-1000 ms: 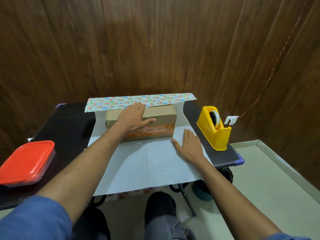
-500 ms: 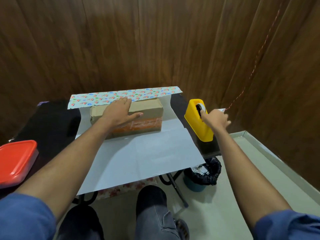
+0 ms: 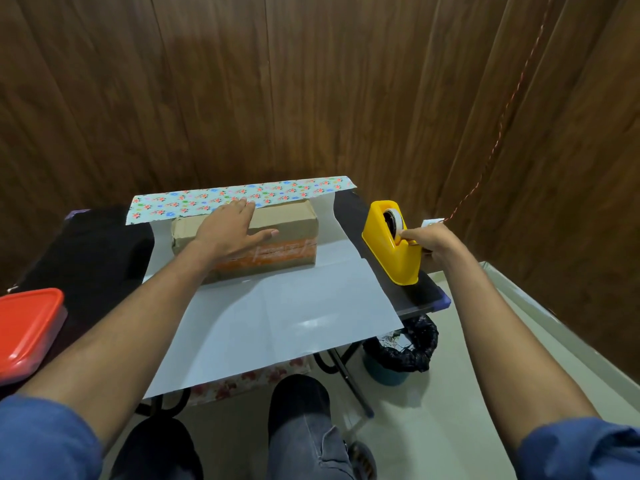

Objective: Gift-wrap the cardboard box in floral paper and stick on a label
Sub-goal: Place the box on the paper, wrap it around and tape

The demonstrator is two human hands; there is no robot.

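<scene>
Two risks stand out: the floral paper (image 3: 242, 199) flap could spring off the cardboard box (image 3: 277, 233) if the flat, open left hand (image 3: 228, 230) lifts, or the tape dispenser (image 3: 391, 247) right of the box could slide as the right hand (image 3: 424, 239) pinches its tape end, arm outstretched.

Wood-panelled room (image 3: 311, 81) corner with small folding table (image 3: 429, 292).

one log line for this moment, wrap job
stage: taping | left hand: flat on cardboard box | right hand: pinching at tape dispenser | floral paper: unfolded
</scene>
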